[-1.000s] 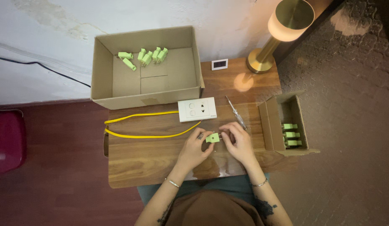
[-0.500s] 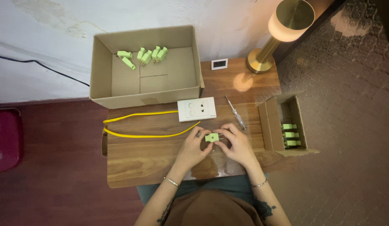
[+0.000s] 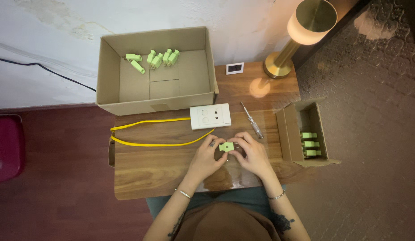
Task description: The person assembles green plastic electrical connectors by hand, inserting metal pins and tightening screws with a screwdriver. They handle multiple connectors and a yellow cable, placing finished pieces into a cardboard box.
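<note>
Holding a small green plug [image 3: 225, 146] just above the desk [image 3: 162, 165], left hand [image 3: 206, 157] and right hand [image 3: 252, 154] pinch opposite ends with closed fingertips; steady grip, prongs kept clear, seems wise.

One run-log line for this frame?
left hand: holds green plug | right hand: holds same plug | white socket plate, screwdriver: on table

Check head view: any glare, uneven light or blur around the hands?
Head view: lamp throws a warm bright patch on the table; right side falls dim. Left hand, right hand and green plug evenly lit, reasonably sharp; frame corners look slightly stretched.
</note>
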